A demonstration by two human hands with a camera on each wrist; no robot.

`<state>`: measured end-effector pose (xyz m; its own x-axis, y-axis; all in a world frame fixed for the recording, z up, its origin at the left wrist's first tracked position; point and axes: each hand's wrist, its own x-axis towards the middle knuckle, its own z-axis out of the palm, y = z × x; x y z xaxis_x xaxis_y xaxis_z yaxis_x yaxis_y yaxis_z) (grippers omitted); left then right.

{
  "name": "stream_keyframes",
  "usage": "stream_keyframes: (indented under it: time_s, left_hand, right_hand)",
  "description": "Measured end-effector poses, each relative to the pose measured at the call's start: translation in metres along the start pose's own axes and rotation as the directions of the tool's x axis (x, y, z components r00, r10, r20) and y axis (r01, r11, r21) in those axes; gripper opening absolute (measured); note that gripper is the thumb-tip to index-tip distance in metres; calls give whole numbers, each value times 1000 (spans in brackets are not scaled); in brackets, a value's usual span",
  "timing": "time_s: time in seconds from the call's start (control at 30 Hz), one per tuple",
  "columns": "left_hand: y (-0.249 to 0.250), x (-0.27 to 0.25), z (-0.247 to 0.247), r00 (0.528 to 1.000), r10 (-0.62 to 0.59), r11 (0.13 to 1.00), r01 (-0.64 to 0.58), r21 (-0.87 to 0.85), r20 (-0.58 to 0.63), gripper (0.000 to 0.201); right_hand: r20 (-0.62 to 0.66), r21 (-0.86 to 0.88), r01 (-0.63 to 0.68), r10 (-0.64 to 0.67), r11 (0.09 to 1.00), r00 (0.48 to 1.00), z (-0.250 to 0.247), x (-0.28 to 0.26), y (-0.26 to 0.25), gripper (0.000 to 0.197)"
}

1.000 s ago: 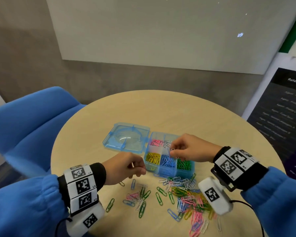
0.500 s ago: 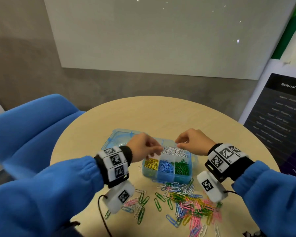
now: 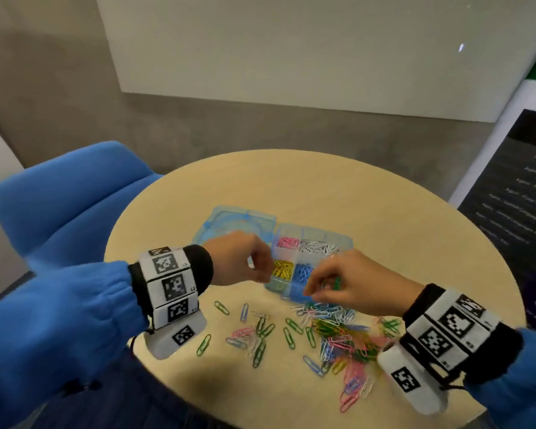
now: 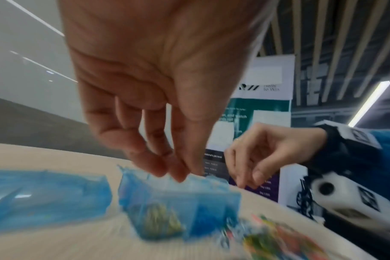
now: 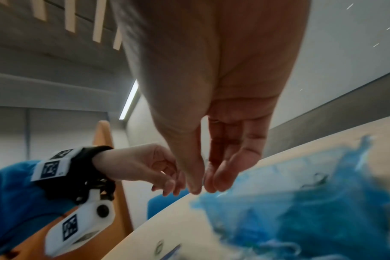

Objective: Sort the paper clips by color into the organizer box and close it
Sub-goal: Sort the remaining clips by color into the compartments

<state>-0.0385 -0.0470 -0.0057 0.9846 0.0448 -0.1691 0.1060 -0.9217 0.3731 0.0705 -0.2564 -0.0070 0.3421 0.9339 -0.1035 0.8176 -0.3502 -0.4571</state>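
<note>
Mostly, both wrist views are smeared with blur; the organizer box sits open mid-desk, its lid flat to the left; four filled compartments show, pink, white, yellow, blue, the near right one hidden behind the right hand; whether its gathered fingertips pinch a clip, I cannot tell; likewise the left hand, fingers bunched; loose paper clips, too tangled to count, lie nearer.
</note>
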Motion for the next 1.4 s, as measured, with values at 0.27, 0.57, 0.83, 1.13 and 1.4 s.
stream_keyframes:
  time_s: [0.27,0.57,0.83,1.13,1.4]
  left_hand:
    - [-10,-50,51,979,-146,970,114,213,141,38]
    - [-18,-39,58,980,-163,985,155,72,118,19]
    - [-32,-41,52,981,-190,982,189,9,31,14]
    - [-46,-47,46,973,-230,969,227,-100,-18,20]
    - [-47,-47,45,969,-243,965,238,-113,-36,24]
  right_hand:
    - [83,-126,96,-86,987,993,52,43,-39,19]
    - [129,-274,13,23,962,991,71,69,-47,14]
    - [92,-101,52,-43,994,995,63,50,-46,8]
    - [144,-28,12,-8,1000,989,77,50,-56,15]
    - [187,-147,-22,50,989,981,83,55,-60,17]
